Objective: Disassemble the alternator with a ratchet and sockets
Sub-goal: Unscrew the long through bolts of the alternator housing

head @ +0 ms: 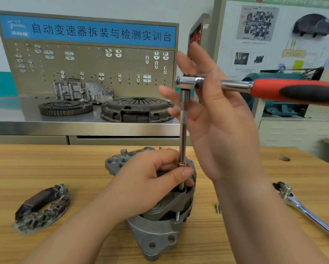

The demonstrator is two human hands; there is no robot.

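The grey alternator (156, 233) stands on the wooden table (45, 168). My left hand (150, 183) grips its upper part, thumb lying against a long extension bar (183, 134) that rises upright from the housing. A ratchet (297, 92) with a red and black handle sits on top of the bar and points right. My right hand (217, 119) is held up with its fingers straight and spread around the ratchet head (186, 82). How the hand touches the ratchet is hidden. A threaded bolt end (178, 216) shows at the housing's edge.
A removed rectifier part (41, 208) lies at the left of the table. At the right lie a second chrome ratchet (304, 208) and a loose bolt (218, 208). Behind stands a steel bench with a clutch cover (137, 109), a toothed ring (64, 108) and a pegboard (95, 69).
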